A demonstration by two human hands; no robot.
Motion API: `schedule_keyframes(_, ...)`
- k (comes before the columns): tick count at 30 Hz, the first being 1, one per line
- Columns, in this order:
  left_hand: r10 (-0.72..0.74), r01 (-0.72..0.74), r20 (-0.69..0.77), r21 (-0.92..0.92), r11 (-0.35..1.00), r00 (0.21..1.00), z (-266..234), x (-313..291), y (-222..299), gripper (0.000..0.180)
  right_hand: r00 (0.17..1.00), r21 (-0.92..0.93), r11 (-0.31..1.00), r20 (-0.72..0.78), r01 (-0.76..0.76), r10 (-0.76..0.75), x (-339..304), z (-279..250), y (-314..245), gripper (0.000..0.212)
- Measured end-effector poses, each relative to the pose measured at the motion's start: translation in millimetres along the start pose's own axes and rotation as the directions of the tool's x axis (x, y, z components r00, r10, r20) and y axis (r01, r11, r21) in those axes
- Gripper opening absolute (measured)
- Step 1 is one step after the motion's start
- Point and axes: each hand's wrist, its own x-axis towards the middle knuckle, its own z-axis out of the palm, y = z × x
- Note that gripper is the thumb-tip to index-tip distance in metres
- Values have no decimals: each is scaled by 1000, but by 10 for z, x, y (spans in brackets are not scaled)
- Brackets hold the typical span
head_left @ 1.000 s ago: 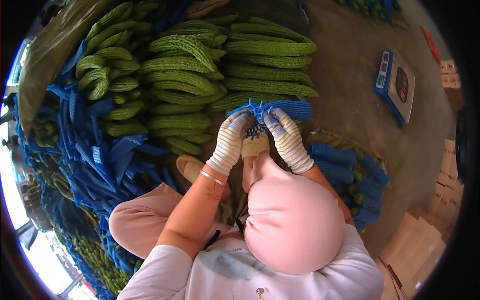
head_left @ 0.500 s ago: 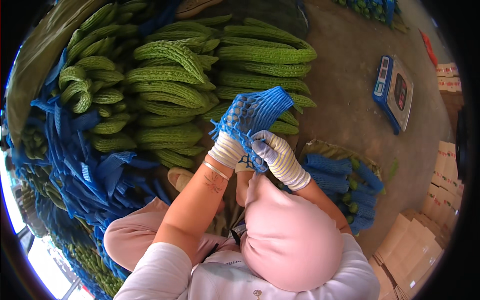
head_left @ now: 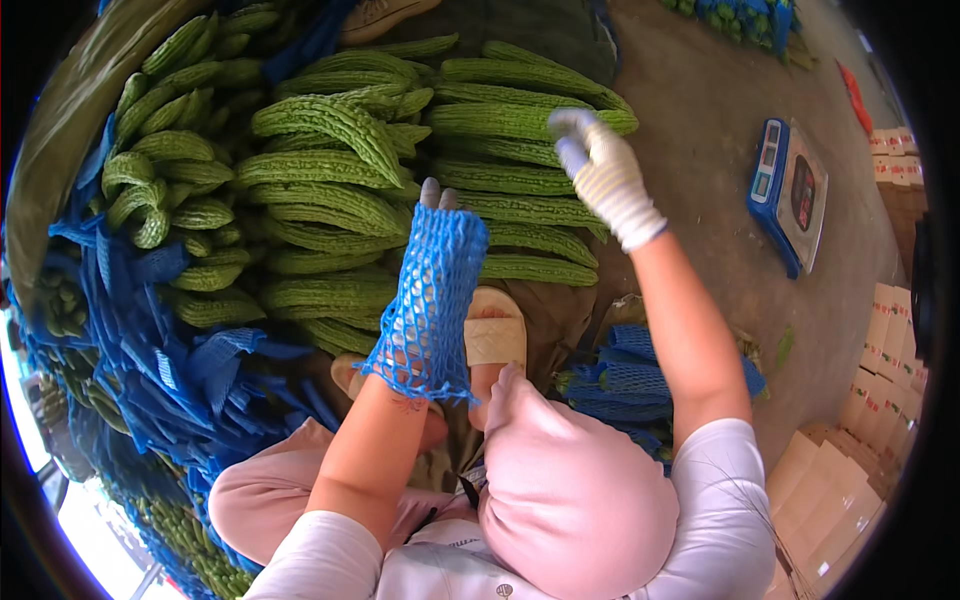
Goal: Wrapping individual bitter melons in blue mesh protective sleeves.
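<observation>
Both my hands wear striped gloves with grey fingertips. Over my left hand (head_left: pixel 432 200) a blue foam net sleeve (head_left: pixel 425 310) is stretched, covering it from wrist to fingers. Only the fingertips poke out of its far end, straight and holding nothing. My right hand (head_left: pixel 602 170) is reached out over the right ends of a row of bitter melons (head_left: pixel 510 122), its fingers apart and slightly bent. Whether it touches the melon under it I cannot tell. Another stack of bitter melons (head_left: pixel 325 165) lies beyond my left hand.
A heap of blue net sleeves (head_left: pixel 200 370) lies at left, near shorter, curled bitter melons (head_left: pixel 140 200). Netted bitter melons (head_left: pixel 620 385) rest beside my right knee. A blue-edged scale (head_left: pixel 790 200) stands at right, with cardboard boxes (head_left: pixel 820 500) nearer. My sandalled foot (head_left: pixel 495 330) is between.
The net sleeve, bunched around my left fingers before, is now pulled down over the hand to the wrist. My right hand has let go of it and moved forward and right.
</observation>
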Motion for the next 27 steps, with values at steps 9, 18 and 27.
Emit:
schedule_keyframes(9,-480,529,230,-266,806,847,486,-618,111,96,828,-752,654,417,83,375,56,-447,26,55)
schedule_keyframes(18,-772,724,-6,-343,599,636,262,-458,463,21,668,591,320,697,-741,260,-1434,619,-262,48)
schedule_keyframes(27,-80,-81,133,884,460,988,22,-18,750,43,925,566,744,327,-355,193,-464,902,-474,21)
